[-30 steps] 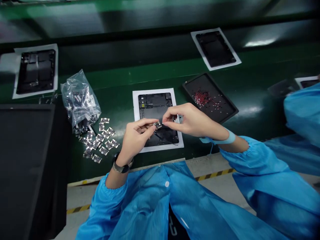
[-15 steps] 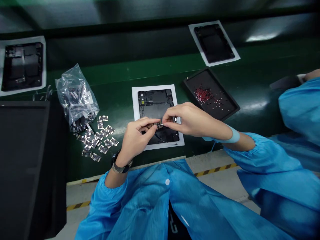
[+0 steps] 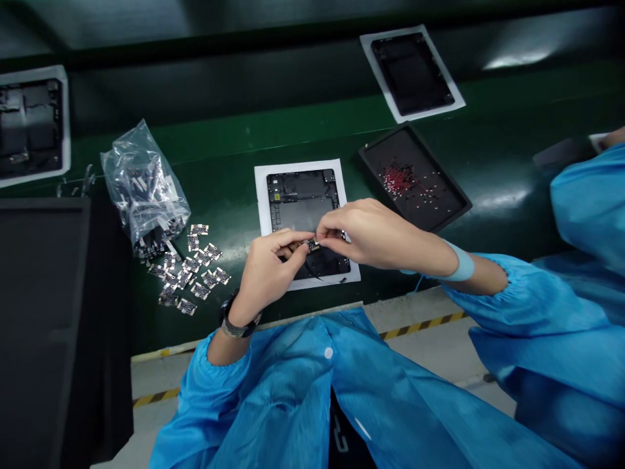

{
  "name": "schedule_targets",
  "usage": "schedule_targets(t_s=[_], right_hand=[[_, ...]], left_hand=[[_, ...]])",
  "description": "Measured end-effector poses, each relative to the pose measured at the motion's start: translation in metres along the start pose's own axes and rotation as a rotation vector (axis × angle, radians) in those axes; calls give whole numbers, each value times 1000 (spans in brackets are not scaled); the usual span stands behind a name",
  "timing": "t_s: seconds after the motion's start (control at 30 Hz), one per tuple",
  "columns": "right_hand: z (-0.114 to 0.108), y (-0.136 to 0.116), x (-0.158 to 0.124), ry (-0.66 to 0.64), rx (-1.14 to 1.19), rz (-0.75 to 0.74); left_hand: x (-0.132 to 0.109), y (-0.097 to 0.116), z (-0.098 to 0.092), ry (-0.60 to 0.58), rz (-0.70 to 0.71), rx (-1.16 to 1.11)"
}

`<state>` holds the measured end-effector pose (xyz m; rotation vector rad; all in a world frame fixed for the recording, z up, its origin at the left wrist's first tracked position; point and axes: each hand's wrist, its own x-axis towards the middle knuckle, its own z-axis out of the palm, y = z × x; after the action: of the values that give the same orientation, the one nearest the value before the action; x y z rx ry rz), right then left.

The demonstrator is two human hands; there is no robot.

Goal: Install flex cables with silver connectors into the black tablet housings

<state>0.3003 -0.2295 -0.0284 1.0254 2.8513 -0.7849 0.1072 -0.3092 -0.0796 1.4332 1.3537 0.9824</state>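
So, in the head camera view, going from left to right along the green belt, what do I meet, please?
First black housing on white paper, plastic bag of small circuit boards, loose circuit boards, second black housing on white paper, black tray with red screws, a co-worker's blue sleeve.

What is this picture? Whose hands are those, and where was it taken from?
A camera worn on a person's head took this, so you see what they see, looking down. The hands are that person's own: the left hand has a watch, and the right hand has a blue wrist strap. Together they pinch a small circuit board above a dark tablet-like casing on white paper. The green work surface also holds more loose boards, a plastic bag, and a black tray with red bits.
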Motion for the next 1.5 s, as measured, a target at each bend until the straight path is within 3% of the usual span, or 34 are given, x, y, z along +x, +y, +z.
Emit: schedule_targets(t_s=[0.2, 0.4, 0.57, 0.87, 0.97, 1.07, 1.1, 1.2, 1.27, 1.37, 1.5], right_hand=[[5, 0, 1, 49, 42, 48], [2, 20, 5, -109, 600, 79], [4, 29, 5, -190, 870, 103], [16, 31, 8, -203, 967, 110], [6, 32, -1, -29, 787, 101], [3, 35, -29, 365, 472, 185], [9, 37, -40, 444, 398, 228], [44, 38, -64, 404, 328, 315], [76, 36, -67, 387, 318, 363], [110, 31, -57, 536, 292, 444], [120, 25, -41, 669, 338, 485]], left_hand=[[1, 1, 0, 18, -11, -13], [4, 2, -10, -106, -25, -109], [5, 7, -11, -145, -37, -113], [6, 5, -8, -154, -96, -127], [5, 6, -14, -93, -121, -161], [0, 4, -28, 170, -99, -289], [-3, 2, -33, 280, -77, -363], [-10, -7, -42, 478, -48, -600], [-12, -11, -38, 485, -84, -699], [-11, -16, -20, 424, -191, -758], [-8, -19, 10, 362, -292, -759]])
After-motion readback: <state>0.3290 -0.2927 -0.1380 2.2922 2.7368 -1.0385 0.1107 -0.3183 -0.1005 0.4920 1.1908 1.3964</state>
